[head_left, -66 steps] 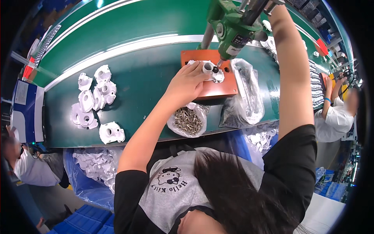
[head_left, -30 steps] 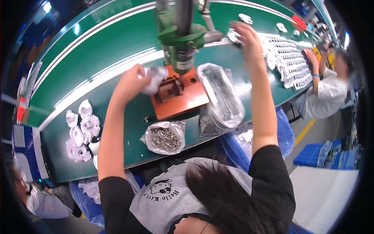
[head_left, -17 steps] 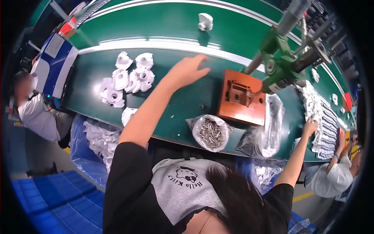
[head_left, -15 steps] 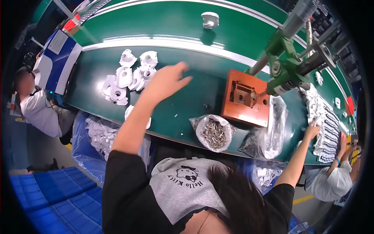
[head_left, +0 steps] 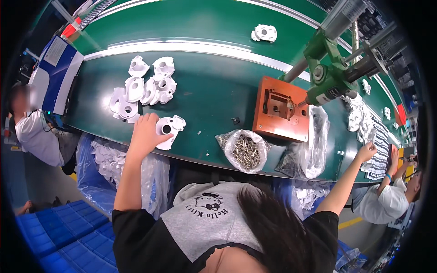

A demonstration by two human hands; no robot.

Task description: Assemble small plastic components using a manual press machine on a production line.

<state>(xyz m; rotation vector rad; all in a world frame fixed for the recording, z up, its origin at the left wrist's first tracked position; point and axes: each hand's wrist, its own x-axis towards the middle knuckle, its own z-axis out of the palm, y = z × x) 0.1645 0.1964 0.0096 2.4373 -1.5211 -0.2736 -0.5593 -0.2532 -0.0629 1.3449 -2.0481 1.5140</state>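
My left hand is at the table's near edge, thumb and fingers closed on the side of a white plastic housing with a round hole. Beyond it lies a loose group of similar white housings. Far to the right, my right hand has its fingertips pinched together beside rows of black-and-white parts; whatever may be between them is too small to make out. White parts are heaped just beyond that hand.
An orange fixture block sits under a green press. In front are an open bag of metal pins and a clear plastic bag. One white housing lies on the green belt. Co-workers sit at both sides.
My left hand has come back toward me and closed on the near white housing. On the belt, the white housing has shifted right and turned. My right hand's fingers have drawn together.
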